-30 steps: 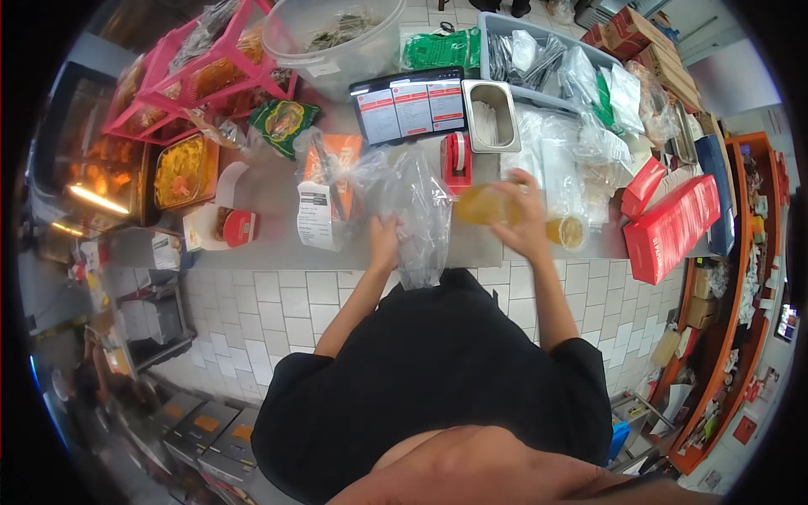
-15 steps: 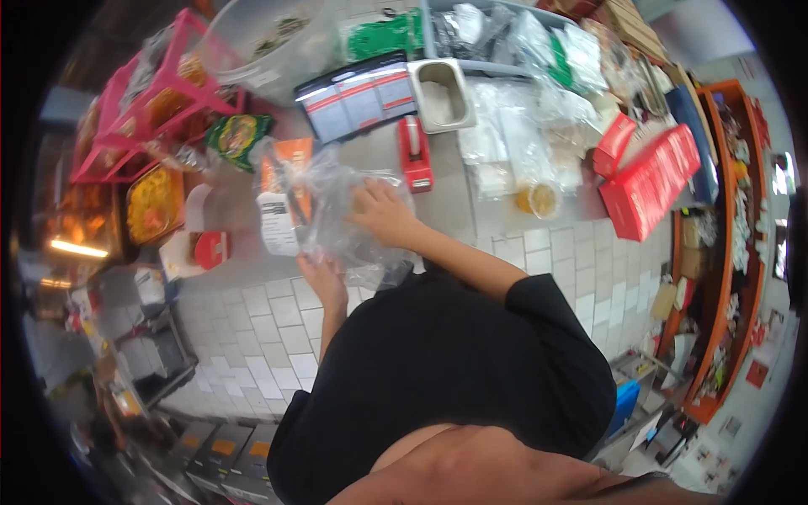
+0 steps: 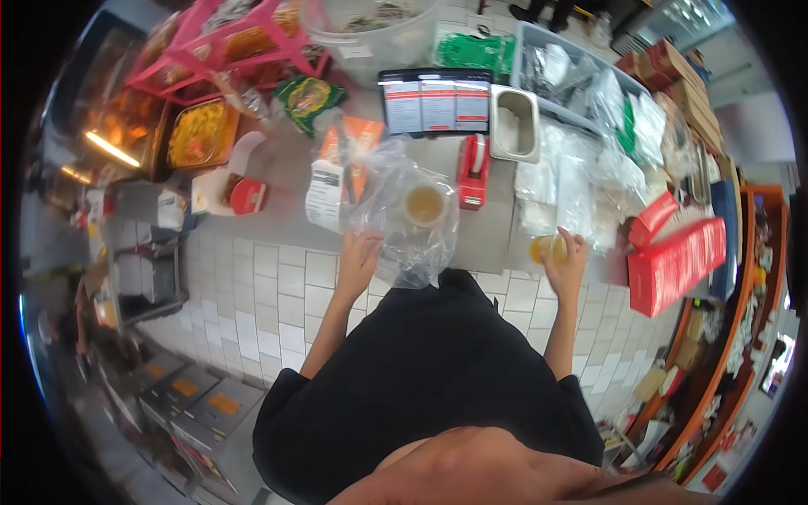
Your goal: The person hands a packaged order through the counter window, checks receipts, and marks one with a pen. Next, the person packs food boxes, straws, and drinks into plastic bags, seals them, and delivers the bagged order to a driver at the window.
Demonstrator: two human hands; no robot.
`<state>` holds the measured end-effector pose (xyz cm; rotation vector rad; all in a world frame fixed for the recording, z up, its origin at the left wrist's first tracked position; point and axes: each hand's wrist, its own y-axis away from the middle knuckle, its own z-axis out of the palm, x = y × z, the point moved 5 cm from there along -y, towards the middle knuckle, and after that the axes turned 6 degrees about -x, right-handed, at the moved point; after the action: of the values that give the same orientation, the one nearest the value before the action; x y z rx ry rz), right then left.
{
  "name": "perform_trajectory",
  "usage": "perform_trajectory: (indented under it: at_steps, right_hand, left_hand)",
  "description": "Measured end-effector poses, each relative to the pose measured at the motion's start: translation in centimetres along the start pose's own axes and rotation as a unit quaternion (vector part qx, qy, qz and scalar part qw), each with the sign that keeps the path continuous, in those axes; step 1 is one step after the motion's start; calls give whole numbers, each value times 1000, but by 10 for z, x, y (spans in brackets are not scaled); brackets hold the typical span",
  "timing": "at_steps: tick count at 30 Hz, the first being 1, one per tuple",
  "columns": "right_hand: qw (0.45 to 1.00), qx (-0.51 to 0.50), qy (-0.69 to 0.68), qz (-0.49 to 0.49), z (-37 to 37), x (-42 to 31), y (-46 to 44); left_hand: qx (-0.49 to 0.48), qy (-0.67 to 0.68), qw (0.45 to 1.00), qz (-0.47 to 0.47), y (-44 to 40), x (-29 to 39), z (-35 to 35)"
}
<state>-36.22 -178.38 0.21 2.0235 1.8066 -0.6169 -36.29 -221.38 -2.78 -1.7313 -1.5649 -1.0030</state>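
A clear plastic bag (image 3: 391, 244) lies on the steel counter, and inside it sits a round tub of brownish liquid (image 3: 424, 205). My left hand (image 3: 360, 259) is at the bag's lower left edge, its fingers closed on the plastic. Over to the right, my right hand (image 3: 569, 259) grips a small clear tub of yellow sauce (image 3: 544, 248) near the counter's front edge. An orange paper packet (image 3: 352, 145) with a white printed receipt (image 3: 324, 195) on it lies against the bag's left side.
A red tape dispenser (image 3: 473, 172), a tablet (image 3: 435, 103) and a metal container (image 3: 514, 124) stand behind the bag. Clear plastic bags (image 3: 572, 172) and a red box (image 3: 677, 265) lie at right. A pink rack (image 3: 227, 52) and a tray of yellow food (image 3: 202, 135) are at left.
My right hand has left the bag and moved right to the yellow sauce tub, now holding it. The brownish tub in the bag has come into view. My left hand stays by the bag.
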Motion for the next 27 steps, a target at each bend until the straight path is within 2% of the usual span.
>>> perform_trajectory:
  at_steps: [1,2,5,7,9,12,15,17,18,19,20,22,23,25,26,27]
  right_hand:
    - [997,-7,-77,-29,2,-31,0]
    - [987,-31,-118,-106,4,-76,-7]
    - [922,-107,-244,-279,51,-183,-20]
    - [892,-187,-169,-374,82,-240,-24]
    - [866,-156,-57,-472,128,-267,-17]
    - [832,-191,60,-518,181,-270,-16]
    - [845,-151,64,-509,162,-262,-19]
    - [900,-103,-46,-422,114,-244,-26]
    - [952,-44,-76,-295,112,-210,-23]
    - [981,18,-104,-162,118,-173,-19]
    - [988,-48,-111,-92,130,-153,-20]
    - [975,-174,-125,53,155,-121,-17]
    - [955,-197,-210,78,170,-112,-18]
    - [888,-241,-373,120,195,-102,-26]
    - [901,-195,-378,87,188,-104,-32]
    - [910,-149,-383,56,180,-106,-33]
  left_hand:
    - [22,-6,1000,-7,1,2,-1]
    - [37,-13,999,-11,1,3,-3]
    - [93,-59,994,12,-1,12,-6]
    - [99,-54,993,-21,1,13,-11]
    - [102,-65,992,-33,1,10,-19]
    - [99,-76,991,-42,5,4,-32]
    - [100,-49,990,-82,9,4,-43]
    - [103,-41,989,-93,12,17,-54]
    - [119,-53,988,-82,12,22,-60]
    - [136,-66,986,-71,11,27,-65]
    - [153,-79,983,-60,10,33,-70]
    - [170,-25,983,-67,4,58,-83]
    - [179,3,981,-69,1,65,-86]
    - [167,127,978,-9,-6,62,-84]
    - [161,185,969,23,-11,64,-86]
    - [163,249,955,6,-14,62,-87]
